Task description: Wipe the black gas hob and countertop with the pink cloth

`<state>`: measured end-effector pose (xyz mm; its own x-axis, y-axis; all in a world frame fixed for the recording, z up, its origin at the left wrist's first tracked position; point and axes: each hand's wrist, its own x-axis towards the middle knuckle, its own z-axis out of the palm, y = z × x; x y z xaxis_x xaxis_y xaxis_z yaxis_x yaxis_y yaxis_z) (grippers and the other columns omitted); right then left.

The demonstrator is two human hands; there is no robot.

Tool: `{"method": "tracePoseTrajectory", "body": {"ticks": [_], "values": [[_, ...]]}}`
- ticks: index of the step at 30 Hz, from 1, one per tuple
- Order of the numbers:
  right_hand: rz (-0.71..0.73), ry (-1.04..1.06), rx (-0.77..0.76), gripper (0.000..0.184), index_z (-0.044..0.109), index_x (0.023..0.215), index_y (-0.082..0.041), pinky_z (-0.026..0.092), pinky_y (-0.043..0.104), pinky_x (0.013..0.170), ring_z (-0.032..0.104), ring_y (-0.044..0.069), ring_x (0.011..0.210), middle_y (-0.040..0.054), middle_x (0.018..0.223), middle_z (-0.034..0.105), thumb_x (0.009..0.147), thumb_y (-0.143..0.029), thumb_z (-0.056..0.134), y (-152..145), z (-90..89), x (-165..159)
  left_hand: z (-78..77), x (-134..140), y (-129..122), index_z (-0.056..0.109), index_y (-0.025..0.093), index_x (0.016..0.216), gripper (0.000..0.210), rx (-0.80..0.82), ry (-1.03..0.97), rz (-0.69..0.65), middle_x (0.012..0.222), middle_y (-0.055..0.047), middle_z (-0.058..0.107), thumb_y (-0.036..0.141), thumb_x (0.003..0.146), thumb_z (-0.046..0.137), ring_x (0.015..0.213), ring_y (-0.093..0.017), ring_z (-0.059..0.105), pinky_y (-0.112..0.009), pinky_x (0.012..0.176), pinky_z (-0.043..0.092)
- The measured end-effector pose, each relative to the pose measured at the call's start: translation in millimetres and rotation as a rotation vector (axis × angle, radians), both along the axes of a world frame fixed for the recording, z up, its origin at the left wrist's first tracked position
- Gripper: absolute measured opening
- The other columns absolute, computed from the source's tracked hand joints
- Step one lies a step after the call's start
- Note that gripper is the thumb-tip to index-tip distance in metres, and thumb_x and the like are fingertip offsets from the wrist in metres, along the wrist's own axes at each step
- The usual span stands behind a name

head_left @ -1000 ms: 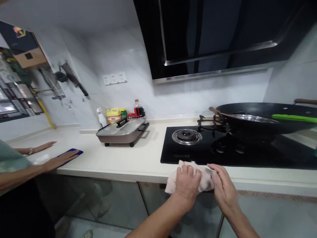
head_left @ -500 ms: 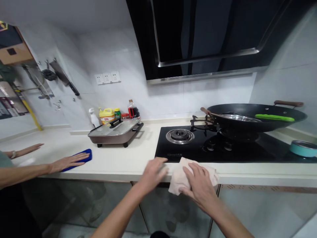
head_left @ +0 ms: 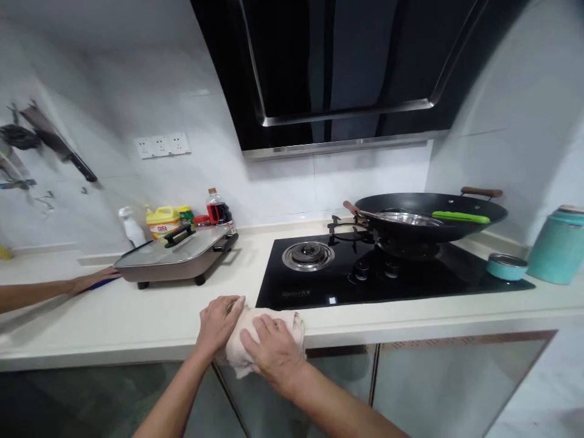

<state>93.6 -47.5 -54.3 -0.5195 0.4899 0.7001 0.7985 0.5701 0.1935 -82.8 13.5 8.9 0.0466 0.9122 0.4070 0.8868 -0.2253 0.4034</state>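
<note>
A pale pink cloth point(head_left: 239, 347) lies over the front edge of the white countertop, left of the hob's near corner. My right hand point(head_left: 274, 350) is on top of the cloth, its fingers bent and pressing into the fabric. At the cloth's left edge is my left hand point(head_left: 219, 322), fingers curled and thumb against the fabric. Just behind both hands is the black gas hob point(head_left: 296, 295), with a bare burner point(head_left: 308, 254) on its left side.
A lidded electric pan point(head_left: 168, 267) stands left of the hob, bottles point(head_left: 219, 210) behind it. On the right are a wok point(head_left: 433, 225) with a green-handled utensil point(head_left: 460, 216), a teal tin point(head_left: 506, 266) and a teal jar point(head_left: 556, 246). Another person's hand point(head_left: 93, 280) holds a blue cloth point(head_left: 104, 282).
My right hand has moved left along the counter edge with the cloth. My left hand has come against the cloth's side. The other person's hand has slid the blue cloth behind the pan's corner.
</note>
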Motion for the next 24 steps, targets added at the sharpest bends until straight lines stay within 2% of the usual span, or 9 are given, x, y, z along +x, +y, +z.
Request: {"method": "tracePoseTrajectory", "body": {"ticks": [3,5,10,14,17,21,24], "values": [[-0.002,0.049,0.059,0.074,0.054,0.139,-0.02,0.049,0.043,0.086,0.059,0.033,0.114,0.0164,0.128,0.064,0.081,-0.057,0.083,-12,-3.6,55,1.7,2,-1,0.076,0.026,0.109,0.049,-0.027,0.111,-0.005,0.123,-0.007,0.074,0.056,0.097,0.039,0.125,-0.03,0.06,-0.048,0.11,0.037],[-0.024,0.086,0.093,0.079,0.055,0.137,-0.019,0.048,0.045,0.089,0.059,0.034,0.117,0.0174,0.13,0.064,0.076,-0.059,0.086,-23,-7.5,97,0.9,3,-2,0.076,0.027,0.11,0.047,-0.025,0.177,-0.012,0.125,-0.007,0.073,0.054,0.097,0.04,0.125,-0.029,0.059,-0.048,0.108,0.038],[-0.106,0.048,0.074,0.067,0.059,0.136,-0.022,0.043,0.048,0.101,0.054,0.034,0.129,0.0175,0.138,0.061,0.079,-0.043,0.088,-54,-13.9,205,-1.4,3,-3,0.075,0.031,0.116,0.047,-0.033,0.259,-0.018,0.131,-0.006,0.069,0.058,0.097,0.041,0.128,-0.03,0.058,-0.048,0.108,0.038],[-0.234,0.029,0.028,0.062,0.061,0.133,-0.024,0.041,0.05,0.104,0.051,0.035,0.131,0.0183,0.141,0.058,0.079,-0.039,0.088,-72,-20.9,279,-1.3,1,1,0.074,0.03,0.117,0.052,-0.054,0.269,-0.028,0.133,-0.008,0.069,0.061,0.095,0.038,0.131,-0.032,0.056,-0.049,0.109,0.039],[-0.331,0.015,0.037,0.065,0.06,0.133,-0.024,0.037,0.057,0.109,0.047,0.037,0.136,0.0196,0.145,0.054,0.077,-0.04,0.089,-82,-27.5,324,-2.5,0,5,0.074,0.03,0.118,0.054,-0.051,0.278,-0.031,0.132,-0.009,0.069,0.062,0.093,0.039,0.13,-0.034,0.057,-0.051,0.107,0.041],[-0.474,-0.013,0.024,0.074,0.057,0.14,-0.026,0.025,0.069,0.113,0.04,0.041,0.142,0.0203,0.151,0.049,0.077,-0.049,0.087,-91,-31.2,369,-4.6,-1,9,0.075,0.027,0.117,0.056,-0.023,0.284,-0.063,0.13,-0.012,0.069,0.062,0.092,0.04,0.128,-0.036,0.058,-0.052,0.105,0.043],[-0.51,-0.008,0.001,0.069,0.057,0.139,-0.024,0.029,0.065,0.112,0.045,0.038,0.137,0.0195,0.148,0.051,0.082,-0.057,0.08,-94,-30.6,382,-5.2,0,10,0.075,0.026,0.118,0.057,-0.022,0.282,-0.071,0.128,-0.012,0.069,0.063,0.091,0.041,0.126,-0.036,0.059,-0.052,0.103,0.045]]}}
